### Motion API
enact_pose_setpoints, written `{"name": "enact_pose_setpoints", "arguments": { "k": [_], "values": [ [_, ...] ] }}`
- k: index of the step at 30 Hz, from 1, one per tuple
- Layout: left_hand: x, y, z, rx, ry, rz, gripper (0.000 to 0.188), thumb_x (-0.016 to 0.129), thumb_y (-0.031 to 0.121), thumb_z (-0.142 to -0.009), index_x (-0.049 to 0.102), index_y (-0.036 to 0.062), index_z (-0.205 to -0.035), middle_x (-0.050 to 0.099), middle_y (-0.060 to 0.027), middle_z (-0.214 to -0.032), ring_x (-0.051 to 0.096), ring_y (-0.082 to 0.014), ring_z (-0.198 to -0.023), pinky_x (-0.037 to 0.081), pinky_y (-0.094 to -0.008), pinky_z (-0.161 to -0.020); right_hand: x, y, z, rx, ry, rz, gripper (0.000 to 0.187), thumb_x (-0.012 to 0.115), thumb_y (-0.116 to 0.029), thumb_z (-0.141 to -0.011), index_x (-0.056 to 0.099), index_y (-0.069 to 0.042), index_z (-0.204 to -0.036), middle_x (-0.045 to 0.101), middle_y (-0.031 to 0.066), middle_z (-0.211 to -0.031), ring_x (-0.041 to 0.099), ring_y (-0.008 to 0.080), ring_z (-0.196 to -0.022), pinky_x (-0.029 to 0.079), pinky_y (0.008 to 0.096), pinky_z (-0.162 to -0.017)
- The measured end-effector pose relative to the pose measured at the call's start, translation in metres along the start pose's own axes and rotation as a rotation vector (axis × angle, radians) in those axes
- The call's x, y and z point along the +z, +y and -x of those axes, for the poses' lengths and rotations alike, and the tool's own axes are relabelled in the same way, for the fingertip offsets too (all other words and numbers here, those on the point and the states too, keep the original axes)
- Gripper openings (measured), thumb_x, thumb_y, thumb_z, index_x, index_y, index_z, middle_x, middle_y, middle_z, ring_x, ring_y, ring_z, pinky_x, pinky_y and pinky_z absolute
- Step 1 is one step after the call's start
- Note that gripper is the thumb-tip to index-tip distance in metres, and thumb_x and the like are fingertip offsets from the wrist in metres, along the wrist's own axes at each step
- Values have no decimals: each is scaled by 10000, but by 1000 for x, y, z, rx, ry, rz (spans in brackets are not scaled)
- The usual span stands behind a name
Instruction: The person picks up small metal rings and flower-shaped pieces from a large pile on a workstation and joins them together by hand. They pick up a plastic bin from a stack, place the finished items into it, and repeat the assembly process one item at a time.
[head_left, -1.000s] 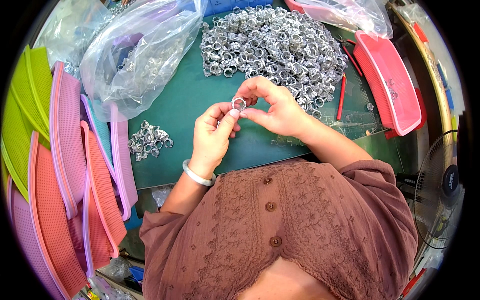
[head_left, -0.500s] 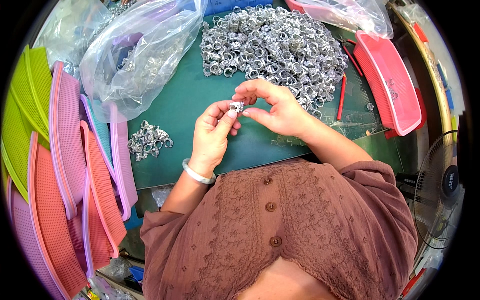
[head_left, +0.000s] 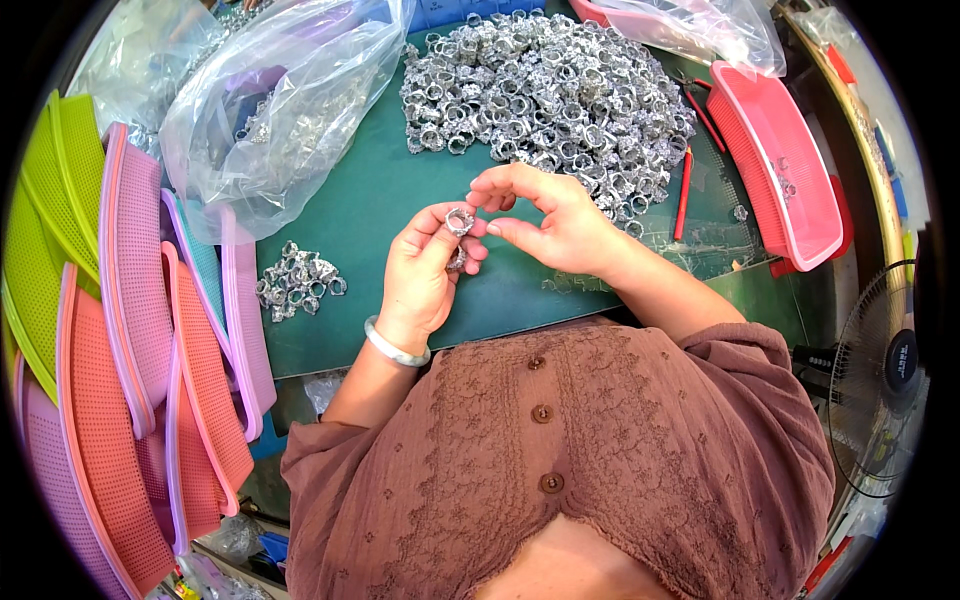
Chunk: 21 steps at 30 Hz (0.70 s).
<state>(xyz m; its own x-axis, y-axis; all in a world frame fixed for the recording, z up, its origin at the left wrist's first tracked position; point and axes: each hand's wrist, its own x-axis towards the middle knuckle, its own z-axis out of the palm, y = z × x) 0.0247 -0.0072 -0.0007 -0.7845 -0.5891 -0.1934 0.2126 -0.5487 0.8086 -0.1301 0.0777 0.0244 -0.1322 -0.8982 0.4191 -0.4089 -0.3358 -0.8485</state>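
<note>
Between the thumb and fingers of my left hand [head_left: 415, 275] is a silver ring [head_left: 459, 222], its round opening facing up. A second silver ring [head_left: 457, 260] shows lower down, tucked against the curled fingers of that hand. My right hand [head_left: 550, 215] hovers just beside the held ring, thumb and bent fingers apart, with nothing visible in them. Beyond both hands a large heap of silver rings [head_left: 550, 90] covers the far side of the green mat [head_left: 370, 190]. To the left of my left hand lies a small pile of rings [head_left: 300, 281].
Clear plastic bags [head_left: 290, 120] sit at the far left. Purple, orange and green perforated baskets [head_left: 125, 320] are stacked along the left side. On the right are a pink basket [head_left: 805, 215], red-handled pliers [head_left: 706, 122], a red stick-like tool [head_left: 684, 195] and a fan [head_left: 880, 370].
In my left fingers the ring has turned, so its round opening now faces up. The second ring has come into view below it. My right hand has barely moved.
</note>
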Motion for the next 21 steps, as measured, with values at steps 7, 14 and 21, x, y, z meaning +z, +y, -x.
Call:
{"name": "enact_pose_setpoints", "arguments": {
  "k": [7,14,21],
  "values": [
    [-10,10,-2,-132,-51,283,289,403,146,-873,491,-27,-1087,579,-152,-985,586,-198,-765,497,-269,-635,-6,3,4,52,13,39,256,567,10,-762,544,-9,-1016,607,81,-928,584,152,-803,467,276,-733],
    [-20,76,-29,299,117,-87,188,453,70,-851,518,-9,-1010,566,-96,-923,546,-153,-727,458,-249,-617,-21,14,2,110,25,304,198,553,-43,-755,557,-23,-952,592,127,-905,578,279,-825,466,340,-709],
    [-96,157,-104,1011,664,-1689,327,545,172,-797,542,31,-1092,527,-136,-1071,504,-269,-979,404,-347,-837,-9,30,-12,-158,-159,800,179,537,-54,-700,606,-85,-862,548,65,-835,513,230,-849,402,342,-743]
  ]
}}
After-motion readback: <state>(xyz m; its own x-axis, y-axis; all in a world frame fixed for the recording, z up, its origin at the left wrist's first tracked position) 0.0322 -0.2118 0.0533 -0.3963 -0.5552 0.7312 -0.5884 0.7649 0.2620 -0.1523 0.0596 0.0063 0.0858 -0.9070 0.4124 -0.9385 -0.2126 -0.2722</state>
